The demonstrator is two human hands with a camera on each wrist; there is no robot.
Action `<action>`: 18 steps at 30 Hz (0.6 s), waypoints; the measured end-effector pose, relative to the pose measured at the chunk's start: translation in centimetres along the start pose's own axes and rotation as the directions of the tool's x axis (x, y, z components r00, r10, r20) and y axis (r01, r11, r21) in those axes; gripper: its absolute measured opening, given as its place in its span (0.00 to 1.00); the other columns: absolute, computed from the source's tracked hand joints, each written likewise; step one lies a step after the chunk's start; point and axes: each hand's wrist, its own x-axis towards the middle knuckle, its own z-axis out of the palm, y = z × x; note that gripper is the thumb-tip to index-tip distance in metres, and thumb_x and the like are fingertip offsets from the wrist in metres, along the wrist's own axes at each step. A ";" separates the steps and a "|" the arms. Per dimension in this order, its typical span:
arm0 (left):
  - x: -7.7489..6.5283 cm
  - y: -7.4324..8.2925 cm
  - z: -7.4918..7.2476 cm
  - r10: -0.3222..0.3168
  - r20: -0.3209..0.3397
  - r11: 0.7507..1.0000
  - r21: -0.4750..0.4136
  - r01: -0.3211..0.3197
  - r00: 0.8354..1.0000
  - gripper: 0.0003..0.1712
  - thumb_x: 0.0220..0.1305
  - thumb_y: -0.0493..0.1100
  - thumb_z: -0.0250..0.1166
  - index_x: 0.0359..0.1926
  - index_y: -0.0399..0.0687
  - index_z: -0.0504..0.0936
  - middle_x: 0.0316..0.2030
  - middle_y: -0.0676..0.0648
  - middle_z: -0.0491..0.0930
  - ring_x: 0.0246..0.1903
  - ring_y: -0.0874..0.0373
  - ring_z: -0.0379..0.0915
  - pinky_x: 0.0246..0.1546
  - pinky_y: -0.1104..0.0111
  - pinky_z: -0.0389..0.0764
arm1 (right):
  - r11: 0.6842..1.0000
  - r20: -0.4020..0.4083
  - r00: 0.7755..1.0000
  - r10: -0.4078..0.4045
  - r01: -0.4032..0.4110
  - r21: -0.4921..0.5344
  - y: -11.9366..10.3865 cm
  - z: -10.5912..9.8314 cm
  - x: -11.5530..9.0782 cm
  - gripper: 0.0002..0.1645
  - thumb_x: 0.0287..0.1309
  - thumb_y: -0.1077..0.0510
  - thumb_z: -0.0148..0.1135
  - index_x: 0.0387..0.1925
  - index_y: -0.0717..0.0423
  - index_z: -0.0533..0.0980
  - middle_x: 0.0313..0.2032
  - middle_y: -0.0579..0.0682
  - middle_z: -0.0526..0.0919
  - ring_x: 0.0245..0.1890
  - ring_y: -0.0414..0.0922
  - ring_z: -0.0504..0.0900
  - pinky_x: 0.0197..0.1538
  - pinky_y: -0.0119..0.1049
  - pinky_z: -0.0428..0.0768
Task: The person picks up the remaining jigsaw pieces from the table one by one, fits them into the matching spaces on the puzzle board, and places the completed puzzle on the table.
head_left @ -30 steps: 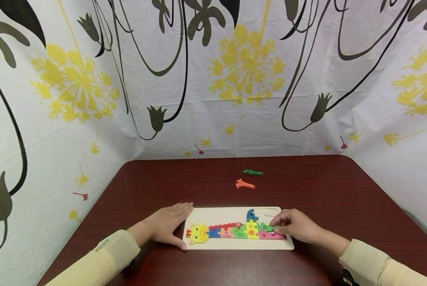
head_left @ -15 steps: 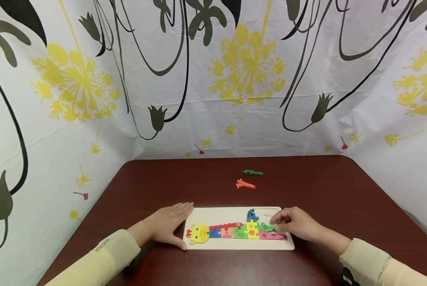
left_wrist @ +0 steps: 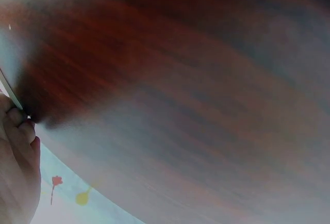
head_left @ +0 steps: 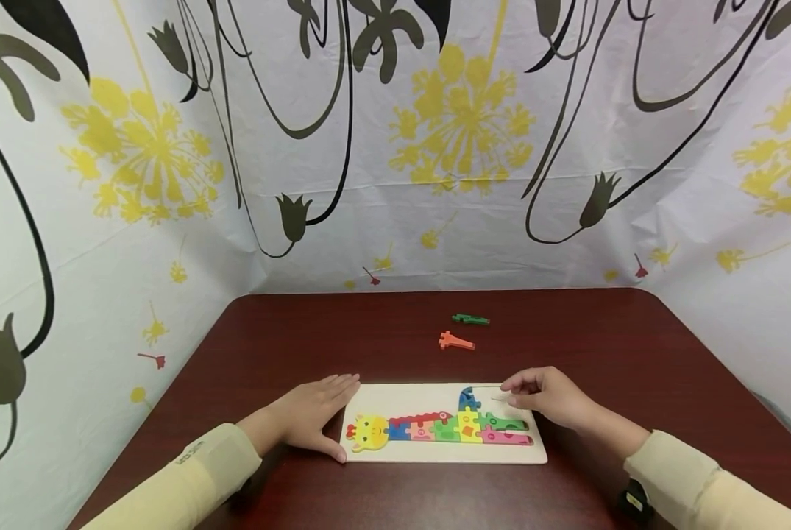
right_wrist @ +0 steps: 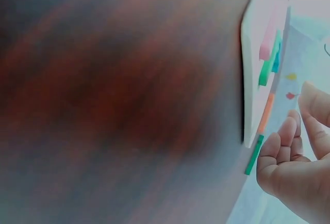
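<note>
A cream puzzle board [head_left: 402,396] lies on the table with a giraffe of coloured pieces in it. Its yellow head [head_left: 370,432] is at the left; a green piece [head_left: 508,424] and a pink piece [head_left: 506,438] lie side by side at the right, and a blue piece [head_left: 466,400] sticks up above the body. My left hand [head_left: 312,414] rests at the board's left edge, fingers straight and thumb spread. Over the upper right corner hovers my right hand [head_left: 547,397]. In the right wrist view its thumb [right_wrist: 314,131] and bent fingers stand apart with nothing between them.
Beyond the board lie two loose pieces, one orange [head_left: 456,341] and one green [head_left: 471,319]. The dark red table [head_left: 342,331] ends at a patterned cloth [head_left: 395,243] hanging at the back and sides.
My right hand has let go of the green piece at the right end and risen away toward the board's far right corner. The left hand has stayed put.
</note>
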 end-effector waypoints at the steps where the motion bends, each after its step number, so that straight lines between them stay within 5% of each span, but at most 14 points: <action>1: 0.0 0.0 0.0 0.000 -0.001 1.000 0.000 0.000 1.000 0.69 0.47 0.88 0.43 0.76 0.43 0.48 0.75 0.45 0.47 0.73 0.54 0.42 0.70 0.60 0.52 | 1.000 -0.008 1.000 -0.001 0.001 -0.001 -0.1 -0.1 0.2 0.11 0.57 0.62 0.68 0.42 0.61 0.83 0.31 0.50 0.78 0.31 0.47 0.71 0.28 0.32 0.72; 18: 0.0 0.0 0.0 -0.023 0.011 1.000 -0.021 0.023 1.000 0.68 0.48 0.86 0.46 0.76 0.44 0.48 0.75 0.47 0.47 0.73 0.54 0.42 0.70 0.59 0.52 | 1.000 -0.139 0.990 0.002 0.001 0.020 -1.1 -1.1 3.8 0.19 0.61 0.58 0.66 0.51 0.64 0.79 0.39 0.52 0.80 0.37 0.48 0.74 0.38 0.45 0.79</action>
